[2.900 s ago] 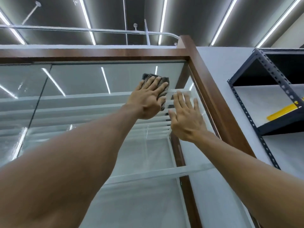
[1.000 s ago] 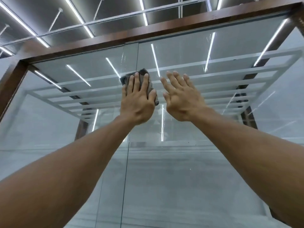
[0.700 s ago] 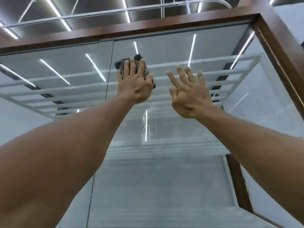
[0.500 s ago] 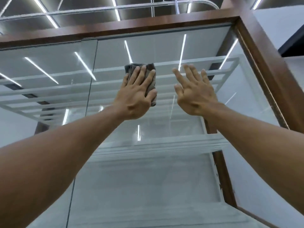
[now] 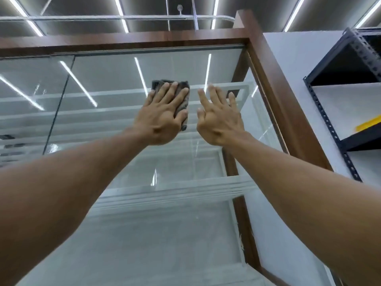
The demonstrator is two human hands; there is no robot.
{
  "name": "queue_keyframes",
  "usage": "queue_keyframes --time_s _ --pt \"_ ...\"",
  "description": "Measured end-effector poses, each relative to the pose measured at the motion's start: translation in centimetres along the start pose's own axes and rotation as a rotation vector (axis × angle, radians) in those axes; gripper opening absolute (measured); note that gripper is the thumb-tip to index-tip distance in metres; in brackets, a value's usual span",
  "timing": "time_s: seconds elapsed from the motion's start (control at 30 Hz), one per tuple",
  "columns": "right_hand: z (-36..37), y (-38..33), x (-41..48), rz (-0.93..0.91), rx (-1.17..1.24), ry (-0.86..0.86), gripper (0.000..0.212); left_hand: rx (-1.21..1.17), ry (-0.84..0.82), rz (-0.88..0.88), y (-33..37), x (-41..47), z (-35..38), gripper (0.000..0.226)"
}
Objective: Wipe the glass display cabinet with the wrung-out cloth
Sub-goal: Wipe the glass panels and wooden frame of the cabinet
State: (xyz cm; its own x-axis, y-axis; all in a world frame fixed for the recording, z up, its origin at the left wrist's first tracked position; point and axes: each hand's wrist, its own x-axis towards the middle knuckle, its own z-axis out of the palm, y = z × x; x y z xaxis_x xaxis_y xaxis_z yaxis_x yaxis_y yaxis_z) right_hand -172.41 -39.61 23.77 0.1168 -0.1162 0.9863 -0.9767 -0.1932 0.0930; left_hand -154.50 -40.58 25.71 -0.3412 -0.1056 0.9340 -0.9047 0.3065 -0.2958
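Observation:
The glass display cabinet [image 5: 115, 75] fills the view, with a dark brown wooden frame [image 5: 274, 83] and white shelves inside. My left hand [image 5: 162, 116] presses a folded grey cloth [image 5: 181, 89] flat against the upper part of the front glass, fingers straight and spread over it. My right hand [image 5: 218, 118] is just to its right, fingers straight and spread, at the same pane with nothing in it. Whether it touches the glass I cannot tell. Both forearms reach up from the bottom corners.
A dark metal rack [image 5: 338, 112] with white shelf boards and a yellow strip [image 5: 369, 123] stands right of the cabinet against a white wall. A vertical seam [image 5: 55, 112] between sliding panes runs at the left. Ceiling light strips reflect in the glass.
Both hands and the cloth have moved right along the upper glass, towards the right frame post. The view has swung right too, bringing the metal rack back in.

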Motion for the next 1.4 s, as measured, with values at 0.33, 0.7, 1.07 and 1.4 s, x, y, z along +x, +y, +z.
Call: queue_keyframes --time_s 0.33,0.7,1.07,1.4 --pt "-1.4 7.4 -4.7 0.178 0.096 0.081 0.062 -0.018 -0.072 0.24 8.7 3.6 1.9 0.067" --pt "-0.2 8.1 -10.1 0.092 0.178 0.173 0.067 -0.033 -0.114 0.24 15.9 8.8 2.3 0.061" --pt "-0.9 8.5 -11.1 -0.01 0.133 0.049 0.061 -0.001 -0.059 0.234 7.6 2.8 1.1 0.061" --pt "1.4 -2.7 -6.3 0.025 0.024 -0.013 0.075 -0.003 -0.026 0.147 -1.9 -2.8 -0.8 0.063"
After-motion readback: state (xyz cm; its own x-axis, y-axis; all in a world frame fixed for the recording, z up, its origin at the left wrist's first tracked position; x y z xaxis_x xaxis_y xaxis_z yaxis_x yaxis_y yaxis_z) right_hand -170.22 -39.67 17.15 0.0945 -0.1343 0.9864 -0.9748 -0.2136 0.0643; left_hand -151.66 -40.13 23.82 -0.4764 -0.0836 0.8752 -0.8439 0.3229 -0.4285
